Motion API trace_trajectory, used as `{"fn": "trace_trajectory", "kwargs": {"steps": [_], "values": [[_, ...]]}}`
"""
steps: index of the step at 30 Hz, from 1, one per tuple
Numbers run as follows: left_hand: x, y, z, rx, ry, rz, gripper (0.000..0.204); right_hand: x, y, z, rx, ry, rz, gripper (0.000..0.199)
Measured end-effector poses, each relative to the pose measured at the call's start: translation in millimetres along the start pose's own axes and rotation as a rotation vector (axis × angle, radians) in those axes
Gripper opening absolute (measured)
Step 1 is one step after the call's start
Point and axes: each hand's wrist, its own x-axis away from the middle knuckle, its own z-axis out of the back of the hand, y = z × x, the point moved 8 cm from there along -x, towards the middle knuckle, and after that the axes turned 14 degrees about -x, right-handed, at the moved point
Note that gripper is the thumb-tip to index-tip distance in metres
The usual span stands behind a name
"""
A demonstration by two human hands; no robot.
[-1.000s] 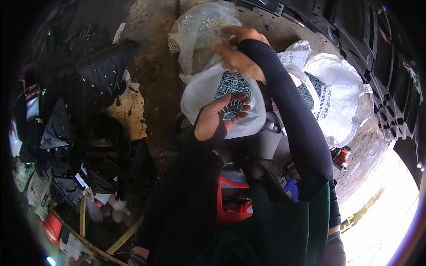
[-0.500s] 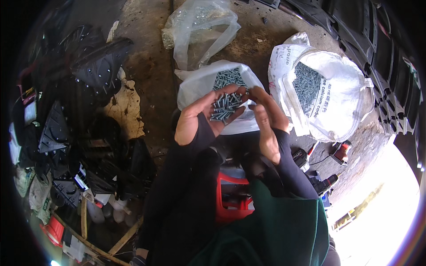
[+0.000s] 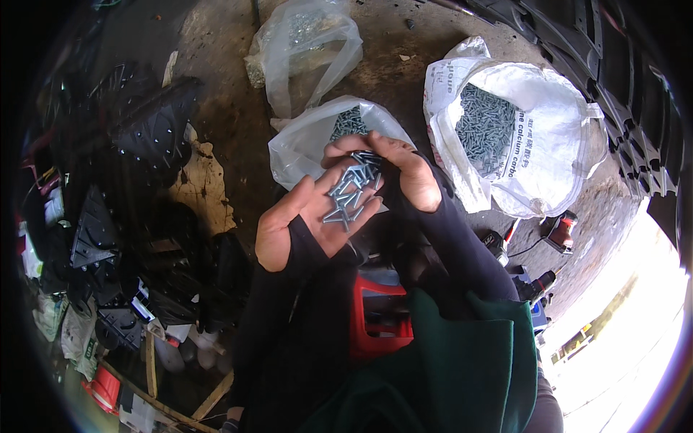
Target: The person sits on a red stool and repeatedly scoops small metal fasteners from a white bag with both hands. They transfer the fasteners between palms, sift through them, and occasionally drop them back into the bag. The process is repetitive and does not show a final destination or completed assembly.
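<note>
Right hand (image 3: 411, 172), grip unclear, has reached screws (image 3: 349, 193) on the spread left hand (image 3: 317, 213), overlapping a bag edge (image 3: 290, 157).

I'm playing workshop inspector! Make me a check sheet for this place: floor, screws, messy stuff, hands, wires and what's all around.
Surface: brown, stained floor with a torn pale sheet on it.
Job's things: loose screws on a palm; more in the clear plastic bag and the white sack.
Clutter: dark parts heaped on the left; red-and-black tool on the right.
Hands: left hand palm up under the screws; right hand curled at the pile's far end, touch unclear.
Cables: one thin dark cord beside that tool.
Surroundings: red stool near the knees; black panels at upper right.
</note>
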Motion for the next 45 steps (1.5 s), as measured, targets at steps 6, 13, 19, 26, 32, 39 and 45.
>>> {"fn": "trace_trajectory", "kwargs": {"steps": [6, 13, 19, 26, 32, 39, 45], "values": [[0, 2, -7, -0.03, -0.086, -0.023, 0.079, 1, 0, 0, -0.058, 0.067, 0.033, 0.045], [10, 1, -14, -0.013, -0.073, 0.01, 0.083, 7, 11, -8, -0.107, 0.039, -0.104, 0.044], [20, 4, -23, -0.093, -0.079, 0.049, 0.076, 6, 28, -6, -0.194, 0.117, -0.137, 0.043], [27, 12, -30, -0.086, -0.043, 0.044, 0.073, 12, 32, -9, -0.31, 0.204, -0.205, 0.04], [31, 32, -25, -0.207, -0.116, -0.119, 0.068, 26, 31, -13, -0.251, 0.32, -0.278, 0.039], [17, 67, 16, -0.88, 0.183, -0.555, 0.034, 120, -80, -92, 0.276, -0.188, 0.295, 0.051], [10, 52, 15, -1.584, 0.508, -0.826, 0.031, 167, -164, -58, 1.242, 0.832, 1.058, 0.044]]}}
